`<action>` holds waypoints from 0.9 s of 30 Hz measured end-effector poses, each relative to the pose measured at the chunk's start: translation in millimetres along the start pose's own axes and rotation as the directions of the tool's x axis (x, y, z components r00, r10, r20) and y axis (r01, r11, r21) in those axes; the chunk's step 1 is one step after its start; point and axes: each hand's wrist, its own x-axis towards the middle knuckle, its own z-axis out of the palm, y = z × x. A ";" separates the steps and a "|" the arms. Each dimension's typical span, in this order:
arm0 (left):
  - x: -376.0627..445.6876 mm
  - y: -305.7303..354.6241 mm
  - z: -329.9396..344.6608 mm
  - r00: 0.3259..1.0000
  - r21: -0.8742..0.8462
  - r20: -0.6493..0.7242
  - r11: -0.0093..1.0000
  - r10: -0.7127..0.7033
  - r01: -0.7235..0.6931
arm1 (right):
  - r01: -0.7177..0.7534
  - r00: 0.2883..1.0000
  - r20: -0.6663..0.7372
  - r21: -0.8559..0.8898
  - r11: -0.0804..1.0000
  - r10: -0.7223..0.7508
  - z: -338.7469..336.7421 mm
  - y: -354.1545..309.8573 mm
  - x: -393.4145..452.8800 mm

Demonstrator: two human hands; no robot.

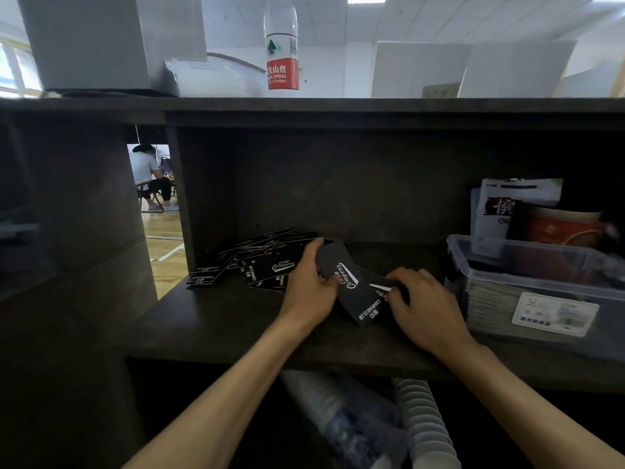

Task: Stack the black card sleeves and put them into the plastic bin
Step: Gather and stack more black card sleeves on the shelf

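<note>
Several black card sleeves point(260, 262) with white lettering lie scattered on the dark shelf, left of my hands. My left hand point(309, 286) grips a small stack of black sleeves point(351, 286), thumb over its top edge. My right hand point(421, 304) lies just right of the stack, fingers curled on another black sleeve point(382, 286) lying on the shelf. The clear plastic bin point(541, 286) stands at the right of the shelf, with a flat stack of cards showing through its wall.
The dark wooden shelf point(220, 326) has a low top board above. Packets and a red box point(558, 228) stand in the bin. A water bottle point(281, 45) stands on top. Corrugated hoses point(422, 421) lie below. A seated person point(148, 177) is visible far left.
</note>
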 end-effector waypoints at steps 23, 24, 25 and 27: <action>34.5 -26.8 -69.0 0.972 0.895 0.088 0.446 -0.217 0.018 | 0.020 0.997 0.082 -0.256 0.966 0.001 7.5 2.1 0.6; 37.8 -25.5 -69.9 0.965 0.908 0.099 0.418 -0.243 0.012 | 0.019 0.996 0.091 -0.249 0.968 0.004 7.7 2.7 0.5; 41.1 -24.4 -71.1 0.960 0.918 0.108 0.396 -0.258 0.004 | 0.022 0.995 0.099 -0.232 0.972 0.002 8.1 2.8 0.4; 48.4 -22.1 -74.2 0.950 0.922 0.114 0.388 -0.290 0.008 | 0.019 0.994 0.113 -0.185 0.983 0.002 8.1 2.1 0.3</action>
